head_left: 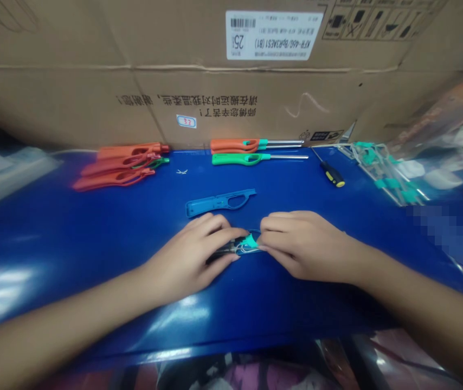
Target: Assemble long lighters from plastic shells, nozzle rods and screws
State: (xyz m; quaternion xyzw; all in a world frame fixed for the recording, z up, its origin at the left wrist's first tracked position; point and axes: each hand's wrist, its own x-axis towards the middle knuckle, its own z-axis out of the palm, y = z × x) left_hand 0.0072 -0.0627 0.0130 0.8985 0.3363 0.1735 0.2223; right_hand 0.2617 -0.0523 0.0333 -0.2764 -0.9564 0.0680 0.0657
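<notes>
Between my hands, low over the blue table, is an opened blue gas lighter [249,248] with a teal trigger [250,241], thin white wires and a dark inner part showing. My left hand [203,246] is closed around its left end, thumb and forefinger at the dark part. At the other end, my right hand [304,244] pinches near the trigger; its fingertips hide what lies under them. Just beyond my hands a separate blue shell half [220,202] rests on the table, its hollow inner side facing up.
Orange handle shells [117,165] lie at the back left. Orange lighters [233,145] and a green lighter [235,158] line the cardboard box [199,81]. A screwdriver [332,174] and several metal tubes with teal parts [390,173] are at right. Tiny white pieces [181,171] lie mid-table.
</notes>
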